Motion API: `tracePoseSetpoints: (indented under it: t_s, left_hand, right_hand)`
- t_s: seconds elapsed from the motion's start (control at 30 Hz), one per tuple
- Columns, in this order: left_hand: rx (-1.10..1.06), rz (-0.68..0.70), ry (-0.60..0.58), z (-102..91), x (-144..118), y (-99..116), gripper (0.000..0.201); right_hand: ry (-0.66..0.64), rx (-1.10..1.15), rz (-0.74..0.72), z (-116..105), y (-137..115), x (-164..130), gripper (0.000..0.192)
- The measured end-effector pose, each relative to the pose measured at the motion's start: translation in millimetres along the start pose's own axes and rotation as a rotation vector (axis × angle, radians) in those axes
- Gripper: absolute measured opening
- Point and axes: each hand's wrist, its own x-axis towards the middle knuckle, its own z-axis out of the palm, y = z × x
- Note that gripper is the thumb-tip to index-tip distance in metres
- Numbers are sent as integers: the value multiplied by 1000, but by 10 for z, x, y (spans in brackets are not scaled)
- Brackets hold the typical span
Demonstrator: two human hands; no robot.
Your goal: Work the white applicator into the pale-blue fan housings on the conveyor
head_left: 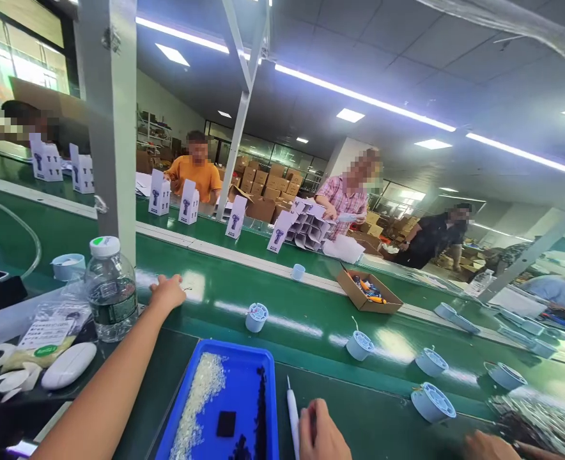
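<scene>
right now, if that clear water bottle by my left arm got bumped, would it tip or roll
The water bottle stands upright on a broad base and looks squat, so it would probably resist a light nudge. It seems mostly full, so likely heavy for its size. Its round body would probably roll if knocked over. The left hand rests just beside it on the green belt.

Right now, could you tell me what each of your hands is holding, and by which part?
The right hand grips a white pen-like tool by its lower end, tip upward. The left hand rests on the green conveyor belt; whether its fingers hold anything cannot be told.
</scene>
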Motion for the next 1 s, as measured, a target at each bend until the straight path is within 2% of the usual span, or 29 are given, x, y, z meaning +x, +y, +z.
tracePoseSetpoints:
  t_s: [0.07, 0.17, 0.23, 0.3, 0.4, 0.5, 0.6, 0.7, 0.83, 1.0]
  left_hand:
    - [-15, 43, -19, -36, 5, 60, 49]
    - [-62, 137, -46, -137, -44, 220, 50]
    - [-137, 220, -38, -233, -127, 343, 50]
    - [-232, 290, -32, -340, -239, 455, 50]
    - [-318, 364, -29, -483, -412, 584, 50]
    - [-358, 426, -6, -570, -542, 670, 49]
    - [-397, 474, -23, -613, -634, 728, 50]
    - [-417, 502, -58, -646, -710, 758, 52]
    - [-425, 497, -95, -693, -779, 768, 53]
    - [-439, 492, -99, -745, -789, 750, 54]
  right_hand:
    - [-20, -1, 29, -56, 5, -2, 28]
    - [-62, -48, -32, -116, 59, -48, 24]
    - [-113, -91, -66, -168, 95, -69, 25]
    - [-193, -76, -31, -262, 70, -47, 27]
    - [-268, 99, 128, -459, -165, 33, 24]
    - [-209, 347, 199, -589, -570, 46, 27]
    - [-146, 608, 236, -549, -948, -60, 27]
    - [-171, 775, 158, -415, -1167, -173, 22]
    - [-329, 784, 2, -273, -1231, -209, 22]
    - [-406, 752, 42, -177, -1172, -219, 25]
